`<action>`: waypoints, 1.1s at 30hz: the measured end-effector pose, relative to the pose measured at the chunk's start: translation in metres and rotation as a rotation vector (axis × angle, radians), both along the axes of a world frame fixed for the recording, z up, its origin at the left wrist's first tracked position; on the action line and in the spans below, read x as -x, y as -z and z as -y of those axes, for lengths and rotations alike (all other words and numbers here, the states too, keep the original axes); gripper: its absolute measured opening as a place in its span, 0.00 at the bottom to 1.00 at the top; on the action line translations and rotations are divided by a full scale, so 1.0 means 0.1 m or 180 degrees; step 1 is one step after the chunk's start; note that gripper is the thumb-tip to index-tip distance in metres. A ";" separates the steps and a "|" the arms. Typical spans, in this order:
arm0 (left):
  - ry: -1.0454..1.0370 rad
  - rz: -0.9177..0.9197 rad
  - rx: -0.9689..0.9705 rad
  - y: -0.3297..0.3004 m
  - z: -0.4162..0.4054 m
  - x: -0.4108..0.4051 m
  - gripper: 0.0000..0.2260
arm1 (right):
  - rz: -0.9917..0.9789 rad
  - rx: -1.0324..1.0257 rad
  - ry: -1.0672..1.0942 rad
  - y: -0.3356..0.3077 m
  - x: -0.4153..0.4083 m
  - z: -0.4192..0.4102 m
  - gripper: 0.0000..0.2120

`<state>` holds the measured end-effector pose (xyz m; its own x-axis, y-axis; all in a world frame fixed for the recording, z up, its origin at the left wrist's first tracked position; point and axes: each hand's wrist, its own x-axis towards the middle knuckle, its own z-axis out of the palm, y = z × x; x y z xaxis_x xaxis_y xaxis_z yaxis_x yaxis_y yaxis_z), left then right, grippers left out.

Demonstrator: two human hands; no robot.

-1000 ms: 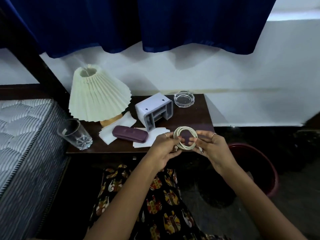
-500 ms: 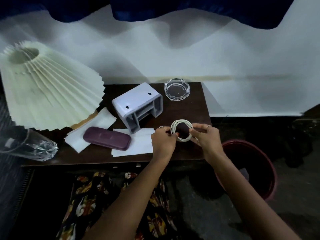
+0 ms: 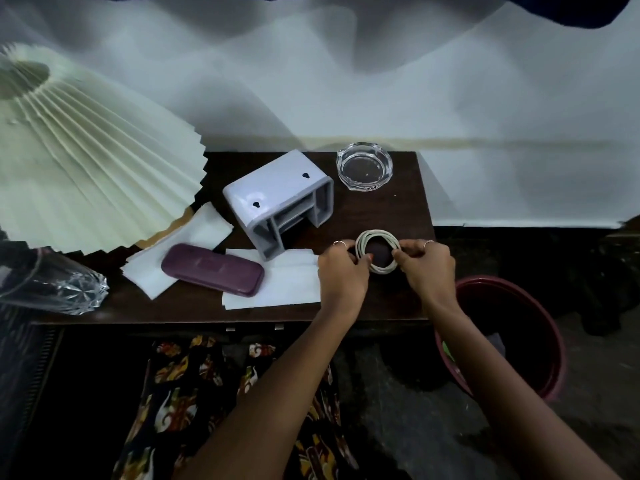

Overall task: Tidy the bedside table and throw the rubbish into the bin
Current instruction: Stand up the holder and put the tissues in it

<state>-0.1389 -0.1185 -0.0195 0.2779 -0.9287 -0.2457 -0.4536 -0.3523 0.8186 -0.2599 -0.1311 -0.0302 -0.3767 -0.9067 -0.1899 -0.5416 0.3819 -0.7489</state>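
Left hand (image 3: 341, 275) and right hand (image 3: 427, 268) each pinch opposite sides of coiled white cable (image 3: 377, 251), fingers curled round it, low over right front part of desk (image 3: 408, 202). Ashtray (image 3: 364, 166) at back right. White holder (image 3: 280, 202) mid-desk, tipped over. Purple case (image 3: 212, 269) lies on tissues (image 3: 277, 285). Lamp (image 3: 86, 161) and glass (image 3: 52, 284) at left. Red bin (image 3: 554, 341) on floor, right of desk.
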 end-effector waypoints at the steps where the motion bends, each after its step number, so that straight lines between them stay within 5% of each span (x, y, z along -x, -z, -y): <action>1: 0.0015 -0.0031 -0.0023 -0.01 0.00 -0.01 0.14 | -0.0016 -0.0009 -0.0026 0.00 0.00 0.00 0.12; 6: 0.0078 -0.0165 -0.0028 -0.10 -0.11 -0.19 0.24 | -0.0049 -0.0196 -0.0181 -0.03 0.03 0.04 0.18; 11: -0.0151 -0.0282 0.0161 -0.28 -0.35 -0.60 0.15 | -0.0400 0.0377 -0.0293 -0.23 -0.06 0.14 0.19; 15: -0.0719 -0.0752 0.0043 -0.39 -0.50 -0.85 0.12 | -0.0241 0.0626 -0.0797 -0.41 -0.37 0.24 0.19; 21: -0.1251 -0.1299 -0.0231 -0.56 -0.48 -1.02 0.16 | 0.0436 0.0133 -0.1311 -0.44 -0.80 0.45 0.34; 25: -0.0954 -0.1529 -0.0401 -0.63 -0.37 -1.12 0.26 | 0.0560 0.0026 -0.1216 -0.32 -0.91 0.58 0.27; 33: -0.0634 -0.1416 -0.0411 -0.59 -0.23 -1.20 0.26 | 0.0207 0.0279 -0.0960 -0.22 -0.93 0.64 0.10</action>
<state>-0.0185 -0.0951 0.0394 0.2888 -0.8225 -0.4899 0.0158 -0.5076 0.8615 -0.1671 -0.1946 -0.0080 -0.0782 -0.9896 -0.1211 -0.5704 0.1440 -0.8086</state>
